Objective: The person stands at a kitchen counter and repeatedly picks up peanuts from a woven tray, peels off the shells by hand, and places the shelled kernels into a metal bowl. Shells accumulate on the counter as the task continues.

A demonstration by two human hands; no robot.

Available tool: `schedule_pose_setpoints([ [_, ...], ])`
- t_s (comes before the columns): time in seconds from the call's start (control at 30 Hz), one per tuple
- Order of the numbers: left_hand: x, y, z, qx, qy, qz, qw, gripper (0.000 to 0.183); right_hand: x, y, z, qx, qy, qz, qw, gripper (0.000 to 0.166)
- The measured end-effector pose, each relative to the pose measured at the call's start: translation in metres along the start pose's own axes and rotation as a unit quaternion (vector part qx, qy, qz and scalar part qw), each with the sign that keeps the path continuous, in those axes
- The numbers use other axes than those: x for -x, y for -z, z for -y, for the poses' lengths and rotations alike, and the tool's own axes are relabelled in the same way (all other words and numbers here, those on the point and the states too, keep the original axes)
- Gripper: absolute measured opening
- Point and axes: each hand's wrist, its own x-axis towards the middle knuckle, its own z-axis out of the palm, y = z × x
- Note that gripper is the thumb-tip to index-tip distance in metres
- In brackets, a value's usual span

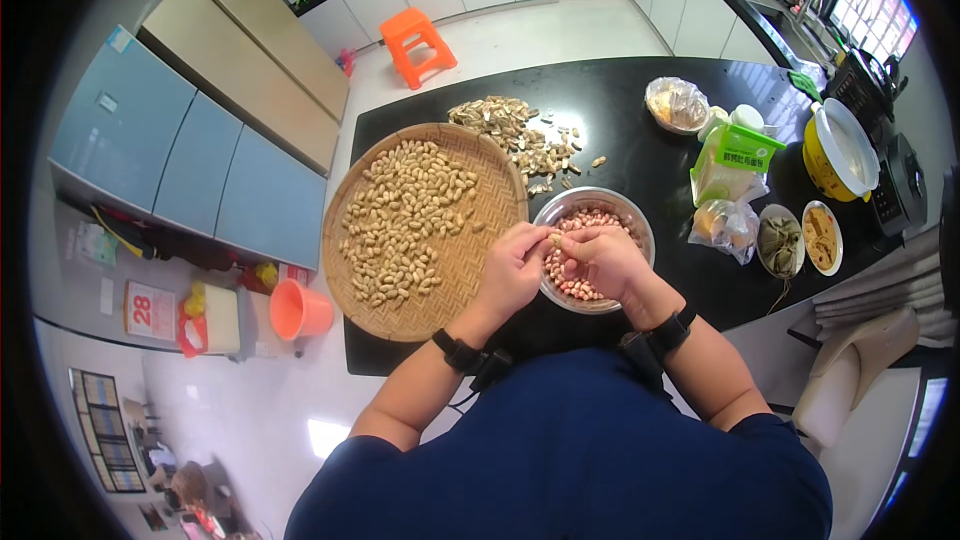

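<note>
My left hand (pixel 514 270) and my right hand (pixel 606 259) meet over a steel bowl (pixel 646 229), their fingertips closed on one peanut in its shell (pixel 555 240). Shelled pink peanut kernels (pixel 581 289) lie in the bowl beneath them. To the left, a round woven bamboo tray (pixel 469 281) holds many unshelled peanuts (pixel 397 217), mostly towards its left side. Behind the tray and bowl, a heap of empty peanut shells (pixel 499 120) spreads on the black countertop (pixel 600 86). Part of the bowl and its kernels is hidden by my hands.
On the right stand a plastic-wrapped bowl (pixel 676 105), a bread bag (pixel 731 165), a bag of buns (pixel 724 229), two dishes of food (pixel 823 238), a yellow pot (pixel 825 169) and a cooker (pixel 900 184). An orange stool (pixel 416 45) is beyond the counter.
</note>
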Motion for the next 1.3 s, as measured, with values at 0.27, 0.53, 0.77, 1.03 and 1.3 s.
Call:
schedule_pose_setpoints([
  [0.27,0.008,-0.006,0.012,0.049,0.071,0.010,0.996,0.015,-0.012,0.018,-0.001,0.029,-0.040,0.006,0.999,0.014],
  [0.53,0.008,0.003,0.002,-0.016,0.024,0.061,0.998,0.020,-0.005,0.011,0.010,0.165,-0.017,-0.019,0.986,0.012],
  [0.77,0.009,0.002,0.018,0.002,0.038,0.051,0.998,0.018,0.001,-0.001,-0.003,0.257,0.122,-0.008,0.959,0.014],
  [1.03,0.008,0.001,0.016,0.227,0.210,0.048,0.950,0.022,0.009,-0.002,-0.009,0.353,0.176,-0.020,0.919,0.015],
  [1.3,0.009,0.001,0.017,0.361,0.303,0.039,0.881,0.024,0.006,0.016,-0.014,0.128,0.096,-0.003,0.987,0.020],
])
